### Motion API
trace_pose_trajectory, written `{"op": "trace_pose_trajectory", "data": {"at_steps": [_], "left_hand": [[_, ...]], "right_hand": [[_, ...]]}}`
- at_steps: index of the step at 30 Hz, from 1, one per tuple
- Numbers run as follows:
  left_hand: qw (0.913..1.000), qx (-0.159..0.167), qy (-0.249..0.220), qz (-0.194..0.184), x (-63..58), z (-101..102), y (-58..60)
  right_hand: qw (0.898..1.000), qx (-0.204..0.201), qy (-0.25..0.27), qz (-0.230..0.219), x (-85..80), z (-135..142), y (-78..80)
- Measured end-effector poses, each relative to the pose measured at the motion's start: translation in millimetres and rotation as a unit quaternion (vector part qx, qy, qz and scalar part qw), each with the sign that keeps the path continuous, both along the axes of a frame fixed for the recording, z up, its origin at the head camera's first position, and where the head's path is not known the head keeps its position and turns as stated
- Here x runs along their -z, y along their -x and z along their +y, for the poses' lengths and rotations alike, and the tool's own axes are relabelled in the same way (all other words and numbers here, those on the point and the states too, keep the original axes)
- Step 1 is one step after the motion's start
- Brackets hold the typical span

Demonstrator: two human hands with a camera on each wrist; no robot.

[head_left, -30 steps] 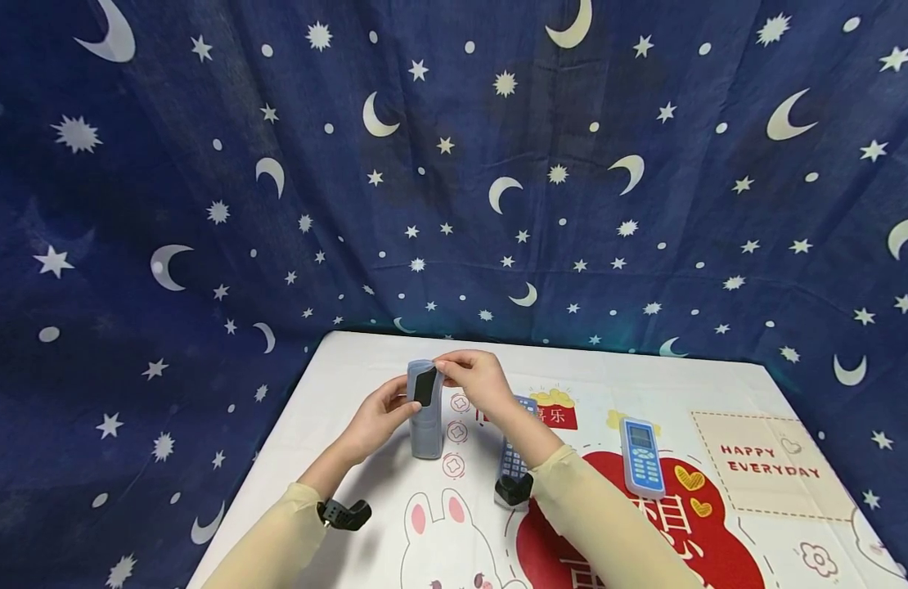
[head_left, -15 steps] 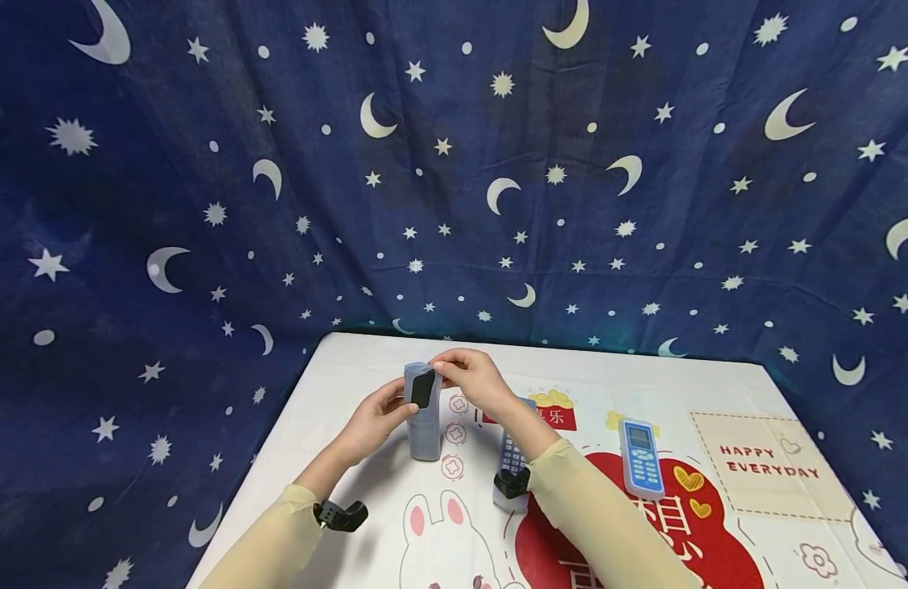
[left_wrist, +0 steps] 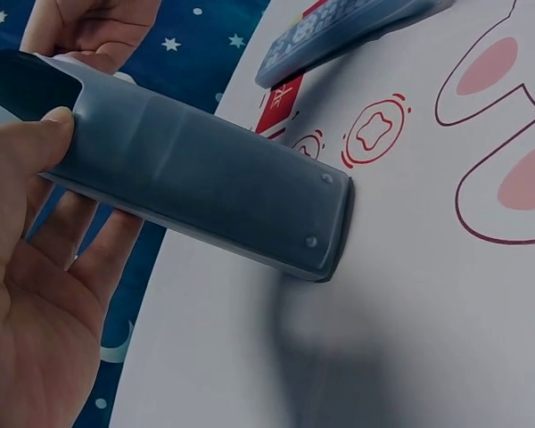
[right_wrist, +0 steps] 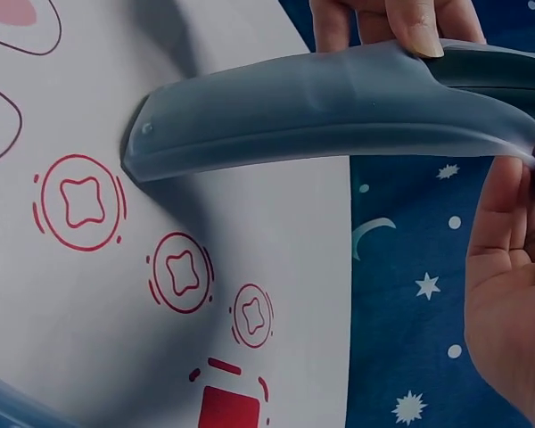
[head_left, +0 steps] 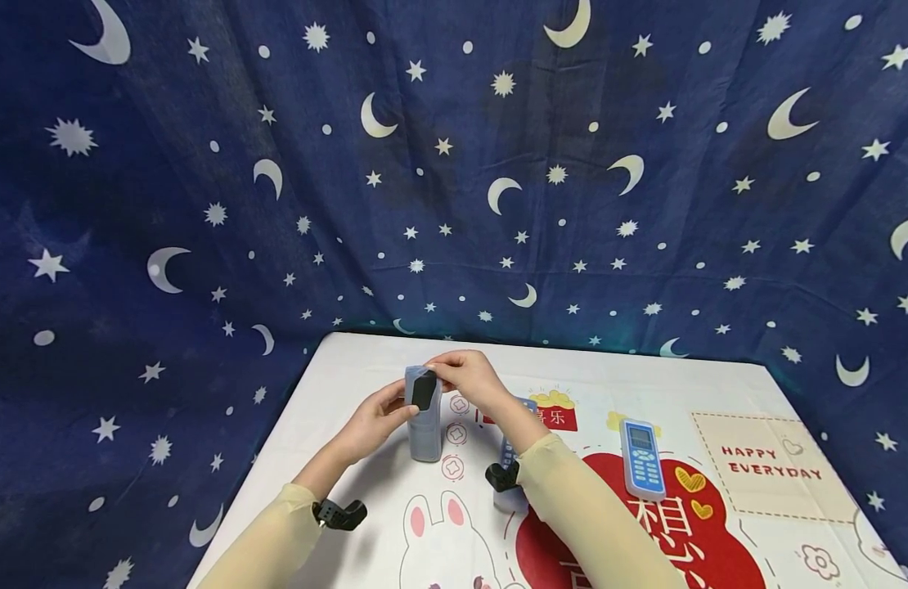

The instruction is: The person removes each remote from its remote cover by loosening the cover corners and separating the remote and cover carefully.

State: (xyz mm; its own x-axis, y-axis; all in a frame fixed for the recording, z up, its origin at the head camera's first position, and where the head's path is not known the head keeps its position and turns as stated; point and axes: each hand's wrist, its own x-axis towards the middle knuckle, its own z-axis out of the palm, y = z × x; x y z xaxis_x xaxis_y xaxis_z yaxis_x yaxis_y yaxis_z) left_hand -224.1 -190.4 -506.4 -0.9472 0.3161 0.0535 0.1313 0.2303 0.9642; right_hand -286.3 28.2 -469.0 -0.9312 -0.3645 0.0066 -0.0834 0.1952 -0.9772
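There, your right hand (head_left: pixel 469 379) has just crept inward, pinching the cover (head_left: pixel 425 438) at its one o'clock rim, left hand (head_left: pixel 373 422) gripping the sheathed remote (head_left: pixel 424 392) at your twelve, so that edge looks unfinished

"What words can you read?"

"On the right side, HAPPY EVERYDAY, in red letters on a tan patch (head_left: pixel 781 491) of the tablecloth (head_left: pixel 572 372)."

"Any more?"

"Yes! 想 in white on the big red shape (head_left: pixel 719 548), lower right. The white writing under it is too hard to read. Near the middle, 乐 is on a small red patch (head_left: pixel 564 419)."

"And the blue handset (head_left: pixel 641 458)?"

"Its key marks are too tiny."
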Motion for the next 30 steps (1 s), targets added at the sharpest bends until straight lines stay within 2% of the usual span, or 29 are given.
{"op": "trace_pose_trajectory", "data": {"at_steps": [11,25,30], "left_hand": [[0.9999,0.015,0.004,0.001,-1.9,-2.5,1.9],[0.9995,0.03,0.008,-0.002,-4.7,-3.5,1.7],[0.9998,0.02,0.005,-0.003,-3.3,-3.2,1.4]], "right_hand": [[0.999,0.0,-0.038,-0.019,-1.1,-8.7,5.3],[0.998,0.015,-0.054,-0.007,8.3,-19.9,1.5],[0.999,0.008,-0.054,-0.003,12.1,-19.4,0.0]]}}
